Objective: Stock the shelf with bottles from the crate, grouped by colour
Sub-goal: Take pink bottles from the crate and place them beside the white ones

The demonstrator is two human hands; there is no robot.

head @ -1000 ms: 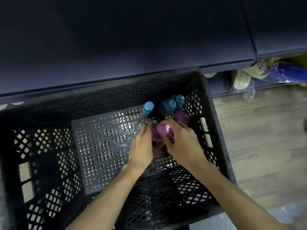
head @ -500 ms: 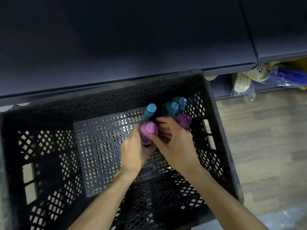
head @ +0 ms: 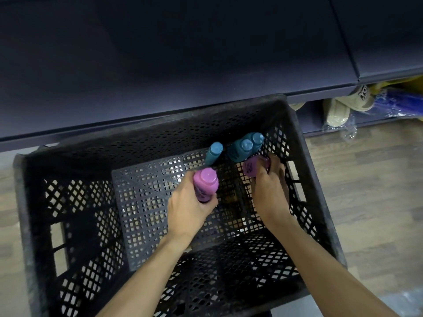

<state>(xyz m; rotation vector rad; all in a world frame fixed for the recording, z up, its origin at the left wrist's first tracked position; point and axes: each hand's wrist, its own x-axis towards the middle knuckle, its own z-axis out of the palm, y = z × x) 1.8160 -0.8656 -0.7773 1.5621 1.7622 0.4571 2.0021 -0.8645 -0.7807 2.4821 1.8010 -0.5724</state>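
Crate [head: 32, 225], black lattice, is sitting on the floor just below the dark shelf [head: 160, 65], whose face we are seeing bare; any stocked bottles are lying outside our view. We are reaching both hands into its far right corner. Three blue bottles [head: 243, 149] are standing upright there against the far wall, caps toward us. Our left hand [head: 187, 211] is gripping one pink bottle [head: 205, 187], its long axis running up toward the camera, cap uppermost, clear of the blue group. Our right hand [head: 270, 191] is curling round a second pink bottle [head: 251, 167], which is leaning beside the blue ones; being the nearer hand, it is the one we judge will lift it. Its fingers are covering most of that bottle, so we cannot make out the cap or whether the grip is complete.
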